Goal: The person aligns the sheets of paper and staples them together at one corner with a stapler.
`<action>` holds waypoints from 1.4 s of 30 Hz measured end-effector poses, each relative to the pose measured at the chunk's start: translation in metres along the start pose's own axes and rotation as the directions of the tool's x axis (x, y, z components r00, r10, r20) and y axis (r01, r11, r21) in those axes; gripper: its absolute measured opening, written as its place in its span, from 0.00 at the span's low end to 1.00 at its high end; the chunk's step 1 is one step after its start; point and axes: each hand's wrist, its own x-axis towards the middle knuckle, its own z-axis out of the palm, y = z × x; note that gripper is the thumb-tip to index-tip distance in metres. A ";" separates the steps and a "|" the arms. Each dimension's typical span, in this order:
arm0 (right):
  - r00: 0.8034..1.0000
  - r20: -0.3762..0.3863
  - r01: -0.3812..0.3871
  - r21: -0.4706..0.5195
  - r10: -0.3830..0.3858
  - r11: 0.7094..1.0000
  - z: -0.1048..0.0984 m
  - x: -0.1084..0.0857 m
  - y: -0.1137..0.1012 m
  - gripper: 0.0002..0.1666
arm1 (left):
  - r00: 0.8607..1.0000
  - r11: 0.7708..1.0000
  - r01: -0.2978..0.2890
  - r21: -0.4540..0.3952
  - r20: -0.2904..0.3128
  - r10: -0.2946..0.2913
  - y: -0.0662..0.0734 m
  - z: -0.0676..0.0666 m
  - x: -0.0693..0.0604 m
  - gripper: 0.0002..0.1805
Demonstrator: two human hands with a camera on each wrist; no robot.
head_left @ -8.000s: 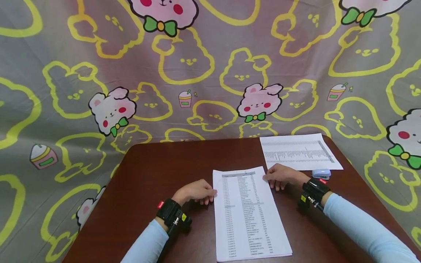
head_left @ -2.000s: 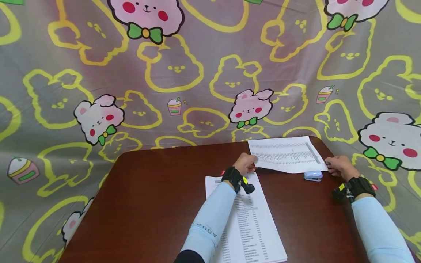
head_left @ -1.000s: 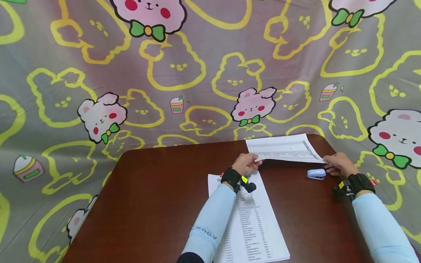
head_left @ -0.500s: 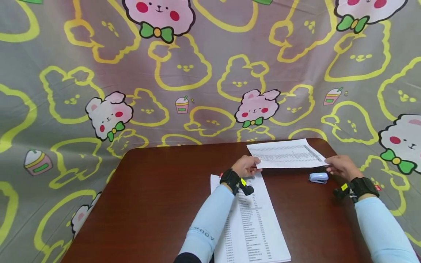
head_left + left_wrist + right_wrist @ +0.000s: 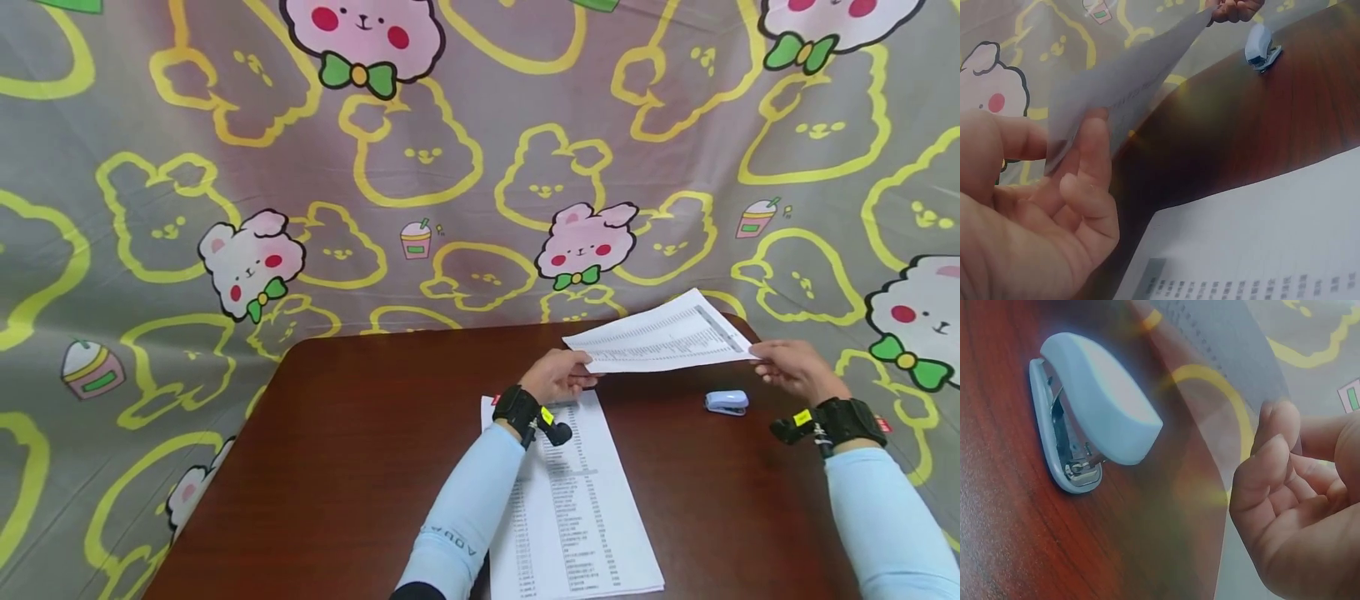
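A printed sheet of paper [image 5: 660,337] is raised off the back right of the table, its right side higher than its left. My left hand [image 5: 558,377] pinches its near left corner between thumb and fingers, as the left wrist view shows with the sheet [image 5: 1129,81] in the grip. At the near right corner, my right hand [image 5: 798,367] pinches it the same way. Below my left forearm lies a stack of printed paper [image 5: 577,517], partly covered by that arm. A light blue stapler [image 5: 726,402] rests on the table, apart from my right hand.
The dark brown wooden table [image 5: 360,450] has rounded back corners. A patterned cloth [image 5: 465,150] with cartoon animals hangs right behind and beside it. In the right wrist view the stapler [image 5: 1104,400] stands close to the hand.
Eight seconds ago both hands were at the stack's edges; they have since taken hold of the loose sheet. In the last half second my right hand rises, tilting the sheet up on that side.
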 end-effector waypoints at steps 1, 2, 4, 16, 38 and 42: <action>1.000 0.009 0.004 0.014 -0.004 1.000 -0.001 0.000 0.000 0.32 | 1.000 1.000 -0.006 -0.008 -0.002 0.006 0.000 -0.001 0.000 0.10; 1.000 0.016 0.003 0.030 -0.003 1.000 -0.002 0.000 -0.001 0.31 | 1.000 1.000 -0.011 -0.017 -0.003 0.011 0.000 -0.002 -0.001 0.10; 1.000 0.030 -0.002 0.057 0.001 0.998 -0.002 -0.001 -0.001 0.24 | 1.000 0.999 -0.016 -0.038 -0.009 0.015 0.000 -0.003 0.000 0.09; 0.985 0.167 -0.003 0.203 -0.032 0.979 -0.002 -0.007 -0.019 0.18 | 0.998 0.993 -0.048 -0.106 -0.050 0.043 0.006 -0.022 -0.002 0.10; 0.947 0.296 0.068 0.199 -0.126 0.978 0.023 -0.005 -0.030 0.13 | 0.993 0.986 -0.110 0.123 0.053 0.104 0.005 -0.083 -0.022 0.17; 0.938 0.320 0.076 0.186 -0.133 0.980 0.036 -0.001 -0.033 0.13 | 0.990 0.931 -0.132 0.339 0.096 0.106 0.008 -0.086 -0.026 0.17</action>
